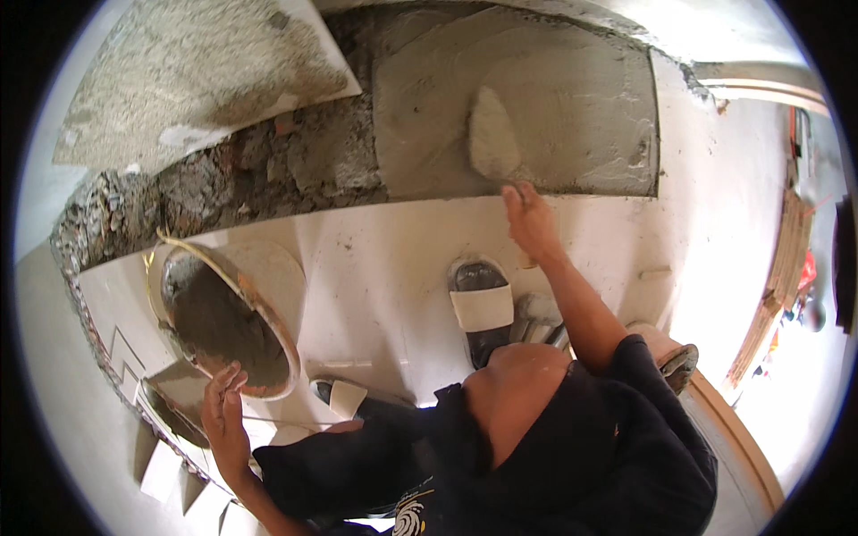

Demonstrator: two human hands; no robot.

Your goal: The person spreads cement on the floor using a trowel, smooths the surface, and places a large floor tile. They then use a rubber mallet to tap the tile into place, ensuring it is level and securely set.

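My right hand [534, 223] is closed round the handle of a pointed trowel [493, 141]. The trowel's mortar-coated blade lies over a smoothed bed of grey wet mortar [581, 107], pointing away from me. My left hand [223, 411] is raised with its fingers stretched out, next to the near rim of a bucket [288, 344]. Inside that bucket is dark grey mortar [223, 313]. Whether the left fingertips touch the rim, I cannot tell.
Left of the bed runs broken rubble [259, 179], with a rough-backed slab [206, 80] propped above it. Light floor tiles [384, 268] lie nearer me, under my slippers [483, 308]. A second bucket [677, 357] stands at the right, and wooden boards [776, 277] lean beyond it.
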